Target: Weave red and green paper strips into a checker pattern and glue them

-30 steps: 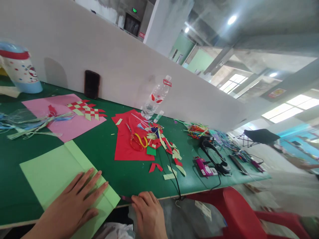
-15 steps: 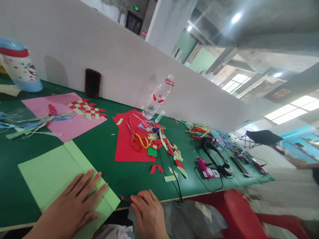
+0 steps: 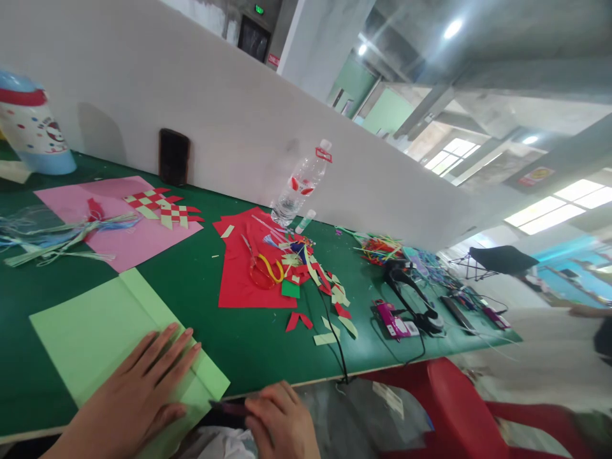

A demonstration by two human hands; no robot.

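A light green sheet of paper (image 3: 86, 325) lies at the table's front left, with a fold line along its right side. My left hand (image 3: 148, 376) rests flat on the sheet, fingers spread, the fingertips near the fold. My right hand (image 3: 284, 421) is closed around a slim dark purple knife-like tool (image 3: 232, 408) at the table's front edge. Its dark tip points left and meets the sheet's lower right edge beside the fold. Whether the tip is in the fold I cannot tell. My right fingers hide the tool's rear end.
Scissors (image 3: 261, 271) lie on red paper (image 3: 234, 280) among paper scraps. Pink paper (image 3: 129, 245) carries woven red-and-green paper pieces (image 3: 162, 207). Behind stand a water bottle (image 3: 301, 185), a phone (image 3: 173, 157) and a patterned flask (image 3: 36, 127). A cable (image 3: 338, 341) hangs over the edge near a red chair (image 3: 459, 408).
My right hand has moved slightly left and down, bringing the tool's tip from beside the sheet's corner to its lower right edge. My left hand stays flat on the sheet. The view shifted slightly.
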